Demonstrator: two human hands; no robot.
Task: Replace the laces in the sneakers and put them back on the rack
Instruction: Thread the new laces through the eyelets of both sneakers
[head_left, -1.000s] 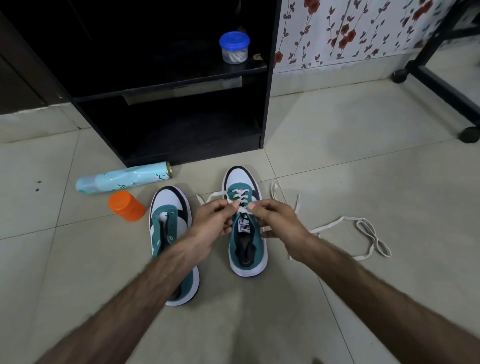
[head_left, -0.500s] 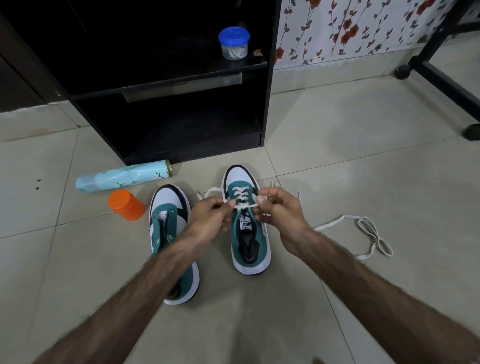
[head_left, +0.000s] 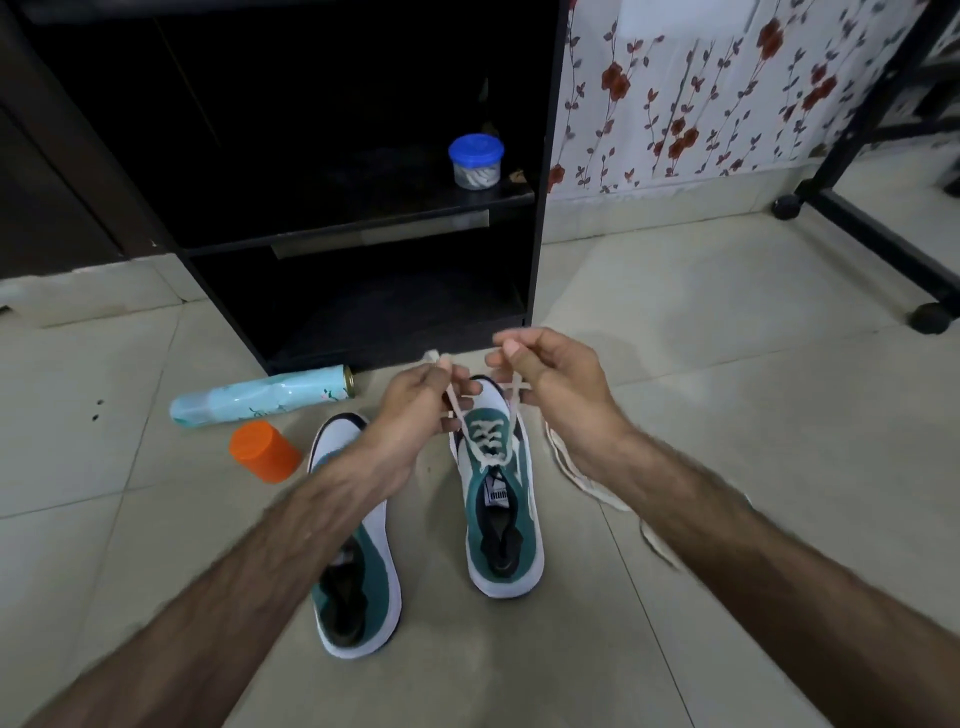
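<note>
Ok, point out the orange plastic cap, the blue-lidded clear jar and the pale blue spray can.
orange plastic cap (head_left: 265, 451), head view, its side wall
blue-lidded clear jar (head_left: 476, 161), head view, below its lid
pale blue spray can (head_left: 260, 401), head view, mid-body

The light is dim and even, with a cool greenish cast on the floor tiles. The black rack far left sinks into near-total darkness inside. Soft, faint shadows lie beside the sneakers. The forearms are motion-blurred near the bottom edge. Wide-angle distortion bends the wall and the black frame at far right. No strong glare shows.
</note>
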